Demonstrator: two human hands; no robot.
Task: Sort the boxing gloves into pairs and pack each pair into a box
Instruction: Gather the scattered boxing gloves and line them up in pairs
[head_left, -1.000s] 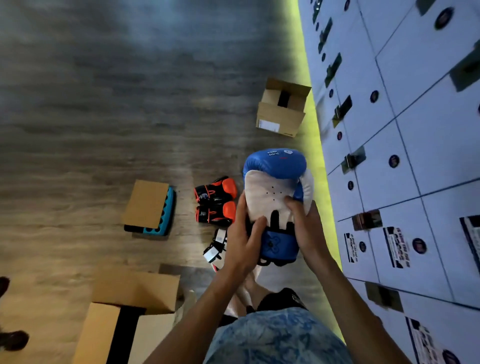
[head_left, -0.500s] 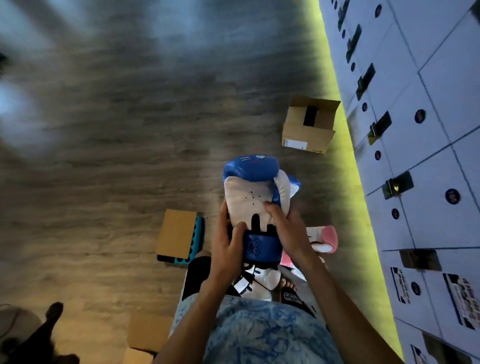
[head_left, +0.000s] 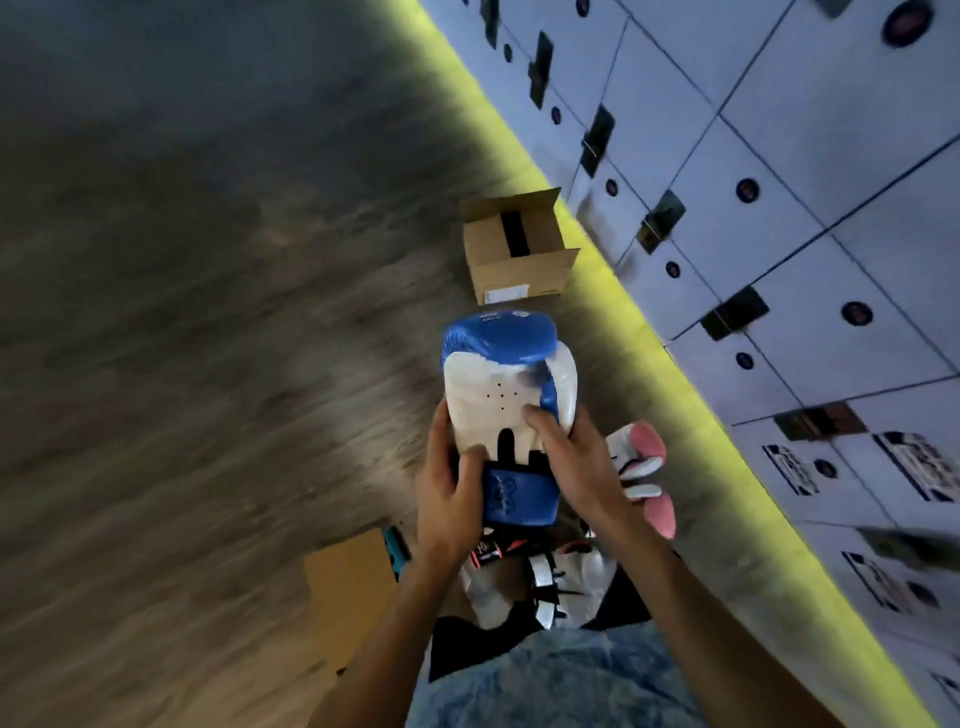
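Note:
Both hands hold a pair of blue and white boxing gloves (head_left: 506, 379) pressed together, fingers end away from me. My left hand (head_left: 449, 493) grips the cuff on the left side, my right hand (head_left: 574, 467) clasps the right side with fingers over the white palm. An open cardboard box (head_left: 519, 247) stands on the floor beyond the gloves, near the wall. Pink and white gloves (head_left: 644, 467) lie on the floor right of my right hand. White gloves (head_left: 540, 587) and a black and orange glove (head_left: 493, 551) lie below my hands, partly hidden.
A wall of white lockers (head_left: 779, 208) runs along the right, with a yellow-lit strip (head_left: 597, 249) at its foot. A cardboard box with a teal item beside it (head_left: 358, 577) sits lower left on the wooden floor (head_left: 208, 364). My patterned blue shirt (head_left: 550, 680) fills the bottom.
The view has swung and tilted, bringing the open box closer to the gloves. My hands keep the same hold on the blue and white gloves.

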